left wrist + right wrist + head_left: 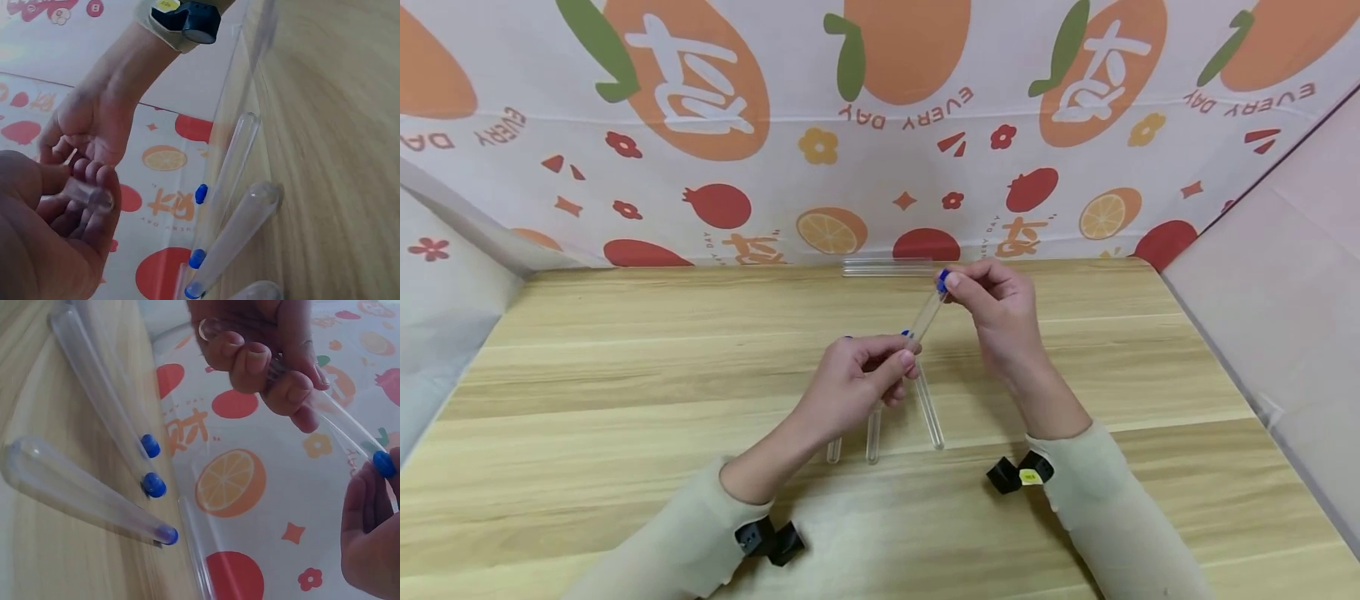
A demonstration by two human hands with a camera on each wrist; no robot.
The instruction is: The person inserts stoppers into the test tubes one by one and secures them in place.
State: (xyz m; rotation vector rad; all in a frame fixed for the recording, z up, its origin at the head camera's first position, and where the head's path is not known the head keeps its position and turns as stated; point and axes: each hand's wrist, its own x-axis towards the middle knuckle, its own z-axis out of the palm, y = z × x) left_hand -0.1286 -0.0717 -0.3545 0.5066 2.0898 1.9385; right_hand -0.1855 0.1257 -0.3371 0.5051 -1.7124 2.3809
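Observation:
A clear test tube (927, 315) with a blue cap (943, 281) is held up at a slant over the table. My left hand (857, 379) grips its lower part, the fingers wrapped round the glass, as the right wrist view shows. My right hand (1000, 312) pinches the blue cap at the upper end between thumb and fingers. Below, several capped test tubes lie on the table; one tube (929, 408) is right of my left hand, another tube (873, 437) partly under it. Their blue caps (154, 485) point toward the back.
Clear uncapped-looking tubes (887, 267) lie sideways at the table's back edge, against the fruit-print cloth (880, 183). The wooden table (625, 400) spreads out on both sides of the hands. Pale walls of cloth stand left and right.

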